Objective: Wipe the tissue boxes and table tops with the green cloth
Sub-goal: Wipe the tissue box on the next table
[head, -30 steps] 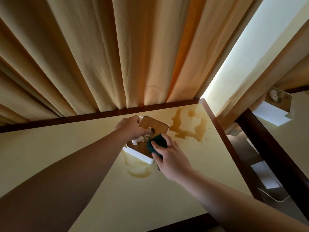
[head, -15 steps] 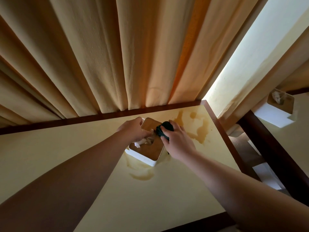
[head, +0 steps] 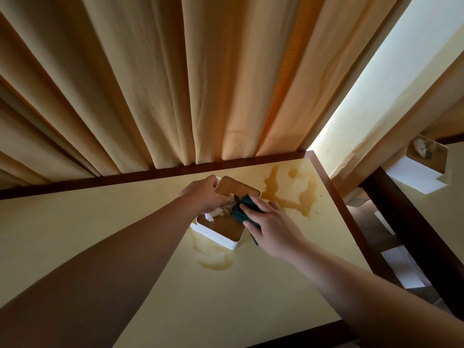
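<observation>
Fingers (head: pixel 247 209) of the right hand (head: pixel 272 226) lie flat on the green cloth (head: pixel 242 212), pressing it to the wooden lid of the tissue box (head: pixel 227 223). Left hand (head: pixel 204 194) curls round the box's far left edge, its fingers closed on it beside the white tissue (head: pixel 217 212). Box stands on the yellow worktop (head: pixel 100 234) between two brown stains (head: pixel 288 194); a second tissue box (head: pixel 424 169) sits on the neighbouring worktop, far right.

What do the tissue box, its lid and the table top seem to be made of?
Tissue box: white, smooth walls with rounded corners, probably plastic. Lid: brown with a faint grain, likely wood or bamboo, matte. Table top: pale yellow, smooth and slightly glossy, perhaps laminate, with a dark wood-like rim; the brownish stains lie on its surface as pools and rings.
</observation>
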Available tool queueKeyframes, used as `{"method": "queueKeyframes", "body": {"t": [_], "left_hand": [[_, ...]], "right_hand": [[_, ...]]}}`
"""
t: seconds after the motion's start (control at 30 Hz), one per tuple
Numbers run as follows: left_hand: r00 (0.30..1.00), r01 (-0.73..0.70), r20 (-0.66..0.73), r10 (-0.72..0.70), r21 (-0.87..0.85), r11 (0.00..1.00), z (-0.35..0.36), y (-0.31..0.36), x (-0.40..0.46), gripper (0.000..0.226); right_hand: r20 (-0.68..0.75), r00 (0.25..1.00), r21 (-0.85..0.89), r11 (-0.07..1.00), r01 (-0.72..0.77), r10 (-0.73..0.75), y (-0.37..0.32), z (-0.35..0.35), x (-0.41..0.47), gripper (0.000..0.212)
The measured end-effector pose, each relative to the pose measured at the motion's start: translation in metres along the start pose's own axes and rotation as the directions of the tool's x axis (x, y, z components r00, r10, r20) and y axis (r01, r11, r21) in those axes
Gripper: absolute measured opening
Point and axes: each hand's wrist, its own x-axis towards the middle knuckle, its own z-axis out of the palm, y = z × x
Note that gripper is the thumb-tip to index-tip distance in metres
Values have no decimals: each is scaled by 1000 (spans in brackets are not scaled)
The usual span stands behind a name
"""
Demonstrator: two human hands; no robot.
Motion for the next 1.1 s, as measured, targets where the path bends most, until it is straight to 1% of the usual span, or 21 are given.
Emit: {"method": "queueKeyframes", "body": {"t": [0.1,0.23,0.33,0.4,0.47,0.63,0.83,0.93,1.0,1.1], "left_hand": [[1000,-1,-8,1,7,1000,1,0,0,68],[1000,4,-12,-5,-7,1000,2,1,0,69],[1000,5,-6,-5,-27,1000,0,1,-2,65],[1000,3,-4,-3,-38,999,-1,2,-3,65],[1000,0,-9,0,-40,999,0,1,-2,64],[1000,-15,-10,14,-48,999,0,0,-1,63],[1000,-19,-6,19,-9,1000,3,-2,2,69],[1000,-12,-7,12,2,1000,3,-2,3,69],[1000,-9,-9,9,0,1000,4,-2,2,67],[1000,-4,-8,4,-27,1000,3,-2,1,64]], "right_hand": [[10,997,-29,996,-80,80,13,-9,23,53],[-4,994,6,994,-108,108,10,-3,25,54],[6,998,59,997,-58,58,-4,8,5,59],[15,1000,68,998,-2,1,-13,14,-12,66],[36,998,74,996,43,-46,-19,17,-23,69],[62,996,62,996,68,-72,-13,12,-21,59],[56,993,93,990,-108,103,10,-6,14,56],[44,988,98,984,-149,146,8,-7,23,54],[43,989,103,984,-147,143,0,-5,20,53],[54,996,103,992,-70,65,-11,1,2,53]]}}
